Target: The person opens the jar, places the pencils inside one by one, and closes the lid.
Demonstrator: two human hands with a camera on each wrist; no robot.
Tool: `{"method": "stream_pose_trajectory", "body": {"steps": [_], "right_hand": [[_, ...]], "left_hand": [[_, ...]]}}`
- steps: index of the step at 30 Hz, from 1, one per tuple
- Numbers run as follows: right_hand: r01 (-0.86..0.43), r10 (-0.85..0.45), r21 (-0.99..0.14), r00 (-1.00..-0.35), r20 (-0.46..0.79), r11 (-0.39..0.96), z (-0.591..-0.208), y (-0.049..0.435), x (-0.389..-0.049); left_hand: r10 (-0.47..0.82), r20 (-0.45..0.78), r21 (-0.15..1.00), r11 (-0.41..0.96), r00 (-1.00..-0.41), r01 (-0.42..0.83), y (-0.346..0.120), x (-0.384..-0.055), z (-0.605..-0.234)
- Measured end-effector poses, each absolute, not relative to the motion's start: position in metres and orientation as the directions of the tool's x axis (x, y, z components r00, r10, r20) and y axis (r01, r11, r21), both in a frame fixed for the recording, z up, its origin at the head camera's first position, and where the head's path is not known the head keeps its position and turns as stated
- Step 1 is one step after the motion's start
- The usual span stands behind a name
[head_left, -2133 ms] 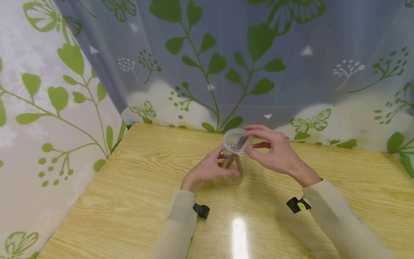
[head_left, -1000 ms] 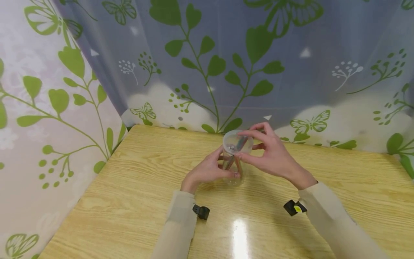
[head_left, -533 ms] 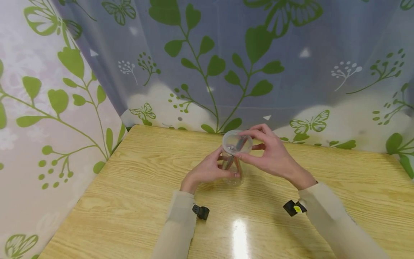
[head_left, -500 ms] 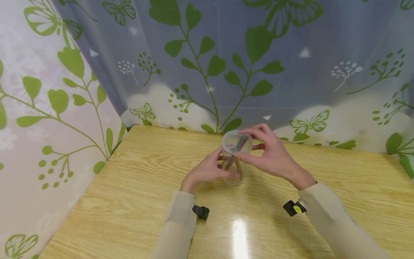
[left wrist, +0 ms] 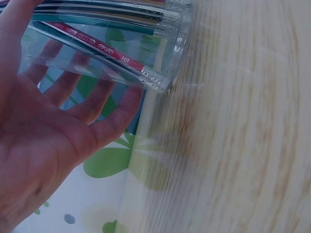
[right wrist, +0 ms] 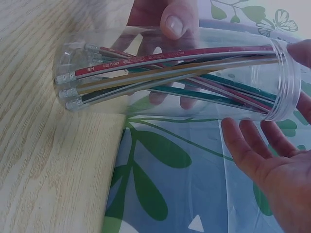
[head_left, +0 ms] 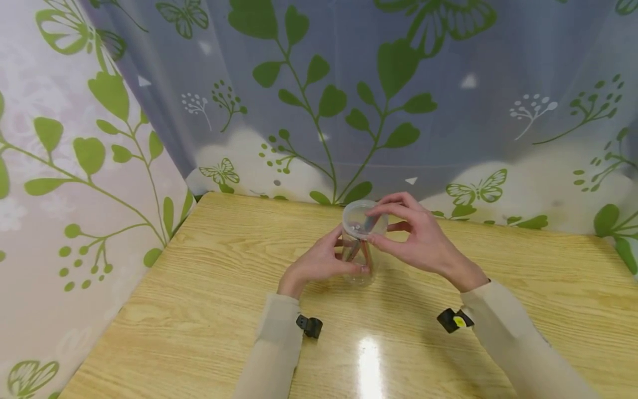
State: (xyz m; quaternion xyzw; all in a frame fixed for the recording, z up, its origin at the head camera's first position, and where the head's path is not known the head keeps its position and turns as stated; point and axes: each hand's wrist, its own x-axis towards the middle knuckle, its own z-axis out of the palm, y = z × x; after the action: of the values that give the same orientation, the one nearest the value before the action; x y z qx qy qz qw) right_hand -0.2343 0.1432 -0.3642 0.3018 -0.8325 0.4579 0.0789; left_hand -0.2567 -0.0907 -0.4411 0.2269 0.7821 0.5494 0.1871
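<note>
A clear plastic jar (head_left: 360, 279) stands upright on the wooden table, towards its back edge. Inside lean several pencils (right wrist: 160, 73) in red, green and tan, their eraser ends down at the base. My left hand (head_left: 323, 260) holds the jar's side, with thumb and fingers curled around it. On top is a round translucent screw lid (head_left: 354, 214), which my right hand (head_left: 423, 239) grips by the rim between thumb and fingers. The right wrist view shows the jar sideways, the left thumb across its wall and the right fingers around the lid end.
The wood-grain table (head_left: 209, 310) carries a bright light reflection near its front. Behind it hangs a blue curtain (head_left: 349, 149) with green leaf and butterfly prints, and a pale printed curtain (head_left: 65, 210) borders the left. Black wrist devices sit at both sleeves.
My right hand has moved left over the lid, and its fingers have since shifted slightly along the rim. The left hand and the jar have stayed in place.
</note>
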Motion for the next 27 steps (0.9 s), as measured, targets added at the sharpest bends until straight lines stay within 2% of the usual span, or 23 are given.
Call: {"method": "stream_pose_trajectory", "body": {"steps": [5, 14, 27], "right_hand": [[-0.573, -0.424, -0.707, -0.809, 0.407, 0.414, -0.365, 0.144, -0.235], [-0.569, -0.449, -0.75, -0.798, 0.403, 0.337, -0.363, 0.147, -0.235], [-0.577, -0.407, -0.677, -0.812, 0.418, 0.456, -0.361, 0.132, -0.235]], "left_hand": [[0.559, -0.043, 0.944, 0.294, -0.828, 0.15, -0.09, -0.257, -0.441], [0.553, -0.059, 0.947, 0.294, -0.831, 0.128, -0.09, -0.256, -0.441], [0.56, -0.062, 0.948, 0.292, -0.826, 0.126, -0.091, -0.254, -0.438]]}}
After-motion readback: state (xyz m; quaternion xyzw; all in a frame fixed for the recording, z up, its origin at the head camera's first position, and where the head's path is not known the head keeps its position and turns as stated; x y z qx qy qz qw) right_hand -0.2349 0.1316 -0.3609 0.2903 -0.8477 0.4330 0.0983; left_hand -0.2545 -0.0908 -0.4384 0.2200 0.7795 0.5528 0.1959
